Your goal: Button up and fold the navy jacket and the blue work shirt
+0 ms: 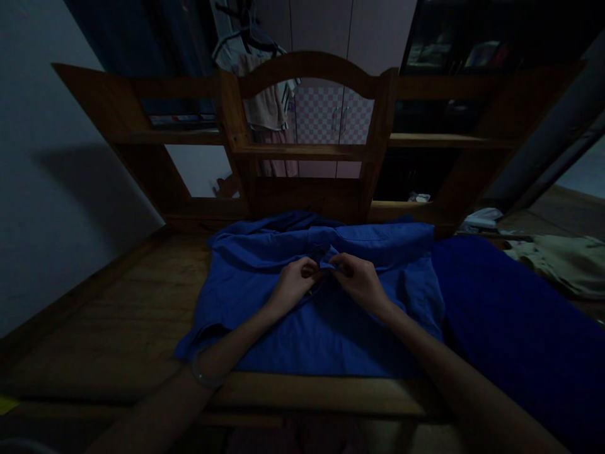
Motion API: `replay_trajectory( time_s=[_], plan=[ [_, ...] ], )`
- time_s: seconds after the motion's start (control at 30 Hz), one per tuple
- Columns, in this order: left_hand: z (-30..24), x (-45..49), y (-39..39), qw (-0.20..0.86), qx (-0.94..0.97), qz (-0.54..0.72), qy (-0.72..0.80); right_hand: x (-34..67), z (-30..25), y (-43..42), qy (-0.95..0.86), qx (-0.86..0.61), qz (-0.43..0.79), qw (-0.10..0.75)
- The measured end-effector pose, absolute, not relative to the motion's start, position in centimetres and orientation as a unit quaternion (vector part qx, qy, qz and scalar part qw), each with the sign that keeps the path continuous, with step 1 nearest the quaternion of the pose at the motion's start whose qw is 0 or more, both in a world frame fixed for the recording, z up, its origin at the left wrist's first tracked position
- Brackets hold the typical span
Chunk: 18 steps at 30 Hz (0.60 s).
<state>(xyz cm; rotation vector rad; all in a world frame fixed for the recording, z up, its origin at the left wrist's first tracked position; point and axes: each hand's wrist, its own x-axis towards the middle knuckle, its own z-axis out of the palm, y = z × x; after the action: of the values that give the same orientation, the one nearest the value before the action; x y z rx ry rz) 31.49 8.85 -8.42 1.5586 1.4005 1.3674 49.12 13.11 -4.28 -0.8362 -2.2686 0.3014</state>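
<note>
A blue shirt [265, 315] lies spread over the wooden desk, with folds and a pocket-like seam along its far part. Near its middle, my left hand [295, 284] pinches the edge of the cloth between thumb and fingers. Close beside it on the right, my right hand [360, 280] grips the same raised bit of cloth, which stands up between the two hands. Any button there is too small and dark to make out. A bracelet [204, 375] circles my left wrist.
The wooden desk [108, 315] has a shelf unit [302, 151] along its back. Dark blue cloth [510, 315] spreads at the right, with pale folded cloth [562, 261] beyond. Clothes hang [265, 94] behind the shelf. A white wall [57, 176] rises on the left.
</note>
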Motion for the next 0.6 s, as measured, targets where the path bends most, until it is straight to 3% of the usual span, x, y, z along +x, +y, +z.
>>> replay_trajectory(
  time_s=[0.2, 0.47, 0.6],
  plan=[
    [-8.6, 31.3, 9.2, 0.379, 0.547, 0.559, 0.495, 48.7, -5.4, 12.7, -0.901, -0.288, 0.112, 0.305],
    [-8.7, 31.1, 9.4, 0.371, 0.531, 0.572, 0.503, 48.8, -5.4, 12.3, -0.912, -0.29, 0.022, 0.29],
    [-8.5, 31.1, 9.2, 0.371, 0.535, 0.567, 0.505, 48.7, -5.1, 11.9, -0.905, -0.295, 0.034, 0.305]
  ],
)
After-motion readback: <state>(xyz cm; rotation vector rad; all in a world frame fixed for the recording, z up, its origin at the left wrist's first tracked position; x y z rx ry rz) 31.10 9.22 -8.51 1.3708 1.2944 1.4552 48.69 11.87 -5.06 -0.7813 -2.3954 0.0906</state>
